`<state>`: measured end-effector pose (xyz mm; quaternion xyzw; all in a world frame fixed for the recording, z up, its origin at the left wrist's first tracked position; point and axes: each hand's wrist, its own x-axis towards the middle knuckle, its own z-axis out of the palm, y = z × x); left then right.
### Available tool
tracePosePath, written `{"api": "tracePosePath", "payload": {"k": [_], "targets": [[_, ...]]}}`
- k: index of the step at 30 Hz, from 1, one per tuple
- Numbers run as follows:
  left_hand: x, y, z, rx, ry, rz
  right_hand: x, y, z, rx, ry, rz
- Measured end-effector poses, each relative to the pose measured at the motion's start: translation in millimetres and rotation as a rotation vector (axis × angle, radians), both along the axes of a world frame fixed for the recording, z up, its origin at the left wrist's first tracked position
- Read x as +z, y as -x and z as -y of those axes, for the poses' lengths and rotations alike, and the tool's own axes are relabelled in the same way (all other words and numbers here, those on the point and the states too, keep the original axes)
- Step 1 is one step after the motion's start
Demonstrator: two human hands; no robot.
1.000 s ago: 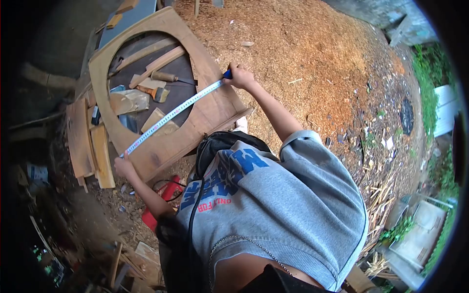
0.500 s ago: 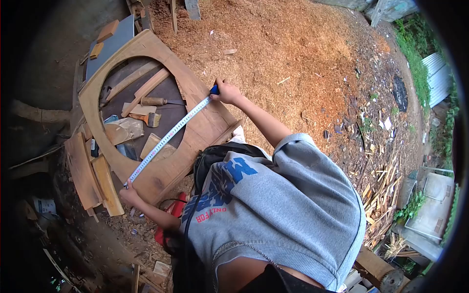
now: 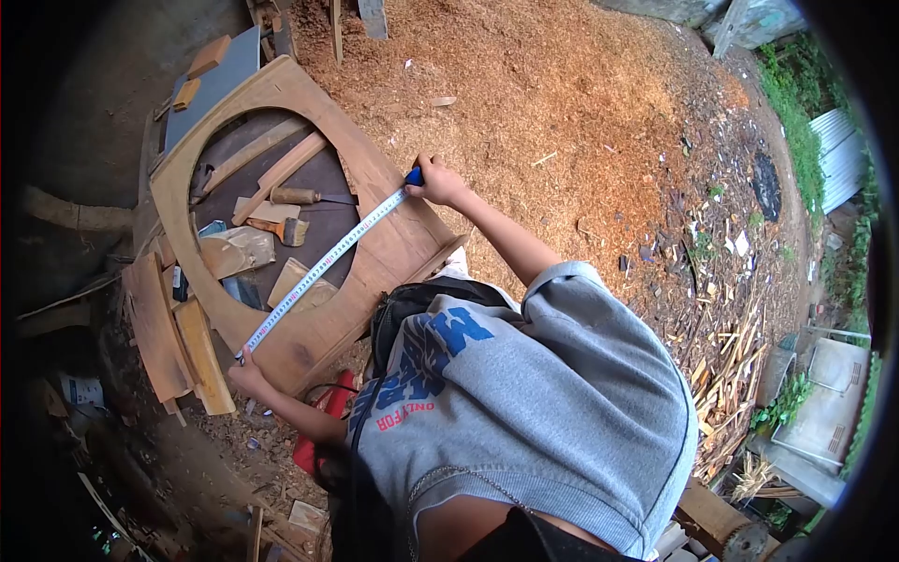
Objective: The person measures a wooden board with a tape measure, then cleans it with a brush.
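Note:
A wooden panel [image 3: 375, 155] with a large oval opening lies in front of me. Across it runs a white tape measure strip [image 3: 323, 264], pulled out from one side to the other. My right hand [image 3: 437, 182] is closed round the blue tape case [image 3: 414, 176] at the panel's far right edge. At the near left edge, my left hand [image 3: 246, 377] pinches the tape's free end. Through the opening show a brush [image 3: 292, 230], a wooden-handled tool [image 3: 295, 196] and several wood pieces [image 3: 245, 251].
Wooden boards [image 3: 159, 328] lie left of the panel. A grey board [image 3: 220, 89] with small blocks sits behind it. Sawdust [image 3: 562, 122] covers the ground ahead, with wood scraps [image 3: 726, 393] on the right. Something red [image 3: 323, 426] is beside my left forearm.
My right hand and the tape case have shifted very slightly to the right and down. The left hand has moved slightly, and the tape stays stretched.

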<state>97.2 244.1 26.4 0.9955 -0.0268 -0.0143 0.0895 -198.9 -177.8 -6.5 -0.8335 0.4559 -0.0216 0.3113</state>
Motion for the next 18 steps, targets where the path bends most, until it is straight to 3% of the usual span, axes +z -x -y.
{"api": "tracePosePath", "payload": {"k": [18], "targets": [[-11, -6, -7, 0.005, 0.061, 0.021, -1, 1, 1, 0.003, -0.026, -0.004]]}}
